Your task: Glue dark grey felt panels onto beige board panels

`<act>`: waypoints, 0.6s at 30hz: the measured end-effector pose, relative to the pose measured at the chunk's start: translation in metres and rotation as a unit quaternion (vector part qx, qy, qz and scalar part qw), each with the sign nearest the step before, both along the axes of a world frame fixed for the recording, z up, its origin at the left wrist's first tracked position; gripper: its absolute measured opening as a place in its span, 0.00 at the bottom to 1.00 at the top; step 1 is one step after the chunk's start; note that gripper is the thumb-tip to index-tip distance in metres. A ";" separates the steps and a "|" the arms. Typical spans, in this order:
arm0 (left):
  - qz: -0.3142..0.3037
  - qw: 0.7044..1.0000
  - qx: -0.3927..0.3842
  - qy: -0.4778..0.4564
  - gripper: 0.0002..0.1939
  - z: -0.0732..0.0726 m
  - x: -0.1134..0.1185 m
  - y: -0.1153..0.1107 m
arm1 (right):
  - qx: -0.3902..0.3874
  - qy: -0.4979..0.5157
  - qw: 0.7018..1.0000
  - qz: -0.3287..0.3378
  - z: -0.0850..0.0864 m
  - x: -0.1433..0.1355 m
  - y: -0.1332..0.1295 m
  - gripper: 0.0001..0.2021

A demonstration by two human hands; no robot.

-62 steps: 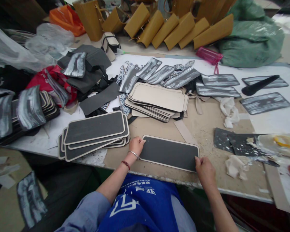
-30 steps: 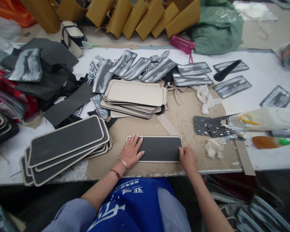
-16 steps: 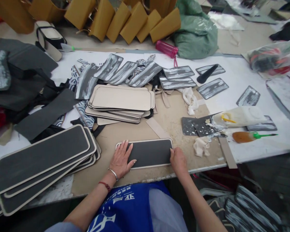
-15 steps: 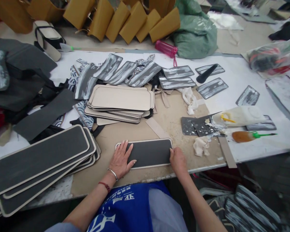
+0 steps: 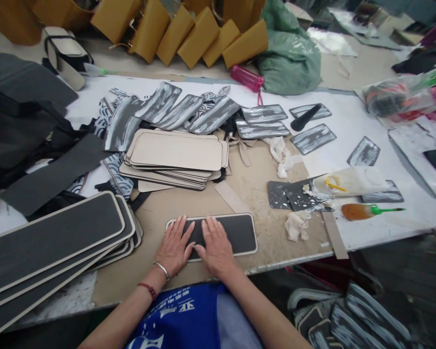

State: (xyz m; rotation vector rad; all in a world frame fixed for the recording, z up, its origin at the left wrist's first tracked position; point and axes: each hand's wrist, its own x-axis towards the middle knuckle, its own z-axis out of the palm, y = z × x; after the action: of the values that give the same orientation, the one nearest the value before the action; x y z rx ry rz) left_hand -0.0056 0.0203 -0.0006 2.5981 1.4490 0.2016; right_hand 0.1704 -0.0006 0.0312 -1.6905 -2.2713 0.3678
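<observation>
The dark panel (image 5: 241, 232) looks matt and smooth, the bracelet (image 5: 164, 270) shiny metal, the green bag (image 5: 288, 65) glossy, crinkled plastic

Single head-worn view from above the blue apron (image 5: 181, 317), forward and down across the nearby worktable (image 5: 370, 230).
</observation>
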 end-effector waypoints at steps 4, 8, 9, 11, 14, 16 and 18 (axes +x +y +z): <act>-0.002 1.000 0.004 0.010 0.27 -0.001 0.000 0.000 | -0.021 0.007 0.994 0.103 -0.014 -0.003 0.009 0.34; -0.002 1.000 -0.006 0.017 0.29 0.001 0.001 0.001 | -0.034 -0.038 0.997 0.050 -0.015 0.051 0.014 0.35; -0.001 1.000 -0.009 0.019 0.29 0.001 0.001 0.002 | -0.032 -0.051 0.997 0.038 -0.015 0.066 0.015 0.35; 0.002 1.000 -0.014 0.024 0.29 0.003 0.001 0.002 | -0.027 -0.069 0.997 0.020 -0.016 0.089 0.015 0.34; -0.001 0.999 -0.023 0.034 0.30 0.006 0.002 0.003 | -0.016 -0.077 0.997 -0.004 -0.020 0.106 0.014 0.35; -0.001 0.999 -0.033 0.039 0.30 0.009 0.003 0.002 | -0.009 -0.076 0.997 -0.010 -0.023 0.108 0.014 0.35; 0.004 0.998 -0.047 0.039 0.30 0.010 0.004 0.002 | -0.004 -0.074 0.997 -0.008 -0.025 0.107 0.014 0.35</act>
State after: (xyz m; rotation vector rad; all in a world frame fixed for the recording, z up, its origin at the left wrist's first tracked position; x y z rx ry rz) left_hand -0.0012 0.0224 0.0098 2.5510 1.4578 0.0312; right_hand 0.2773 0.0136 0.0061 -1.7934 -2.3596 0.2554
